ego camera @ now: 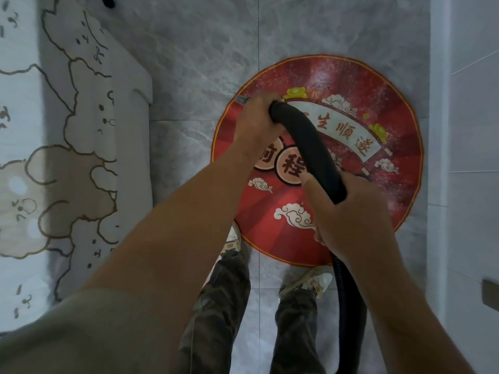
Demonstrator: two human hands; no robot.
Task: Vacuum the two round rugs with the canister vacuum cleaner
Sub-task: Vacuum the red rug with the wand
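Black vacuum hose [310, 141] held arched over red round rug [378, 103]. Upper end gripped by left hand [256, 125], fingers curled round it. Lower stretch clasped by right hand [348, 220]. Rug laid on grey tiled floor [202, 63]; shoes [310, 284] at near edge; patterned bedding [67, 130] at left.

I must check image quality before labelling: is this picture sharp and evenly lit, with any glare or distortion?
Head view: dim, cool light, with a pale sheen on the upper part of the red rug; head view: the left hand and right hand on the black hose look slightly soft; head view: wide-angle stretch makes the near forearms loom large.
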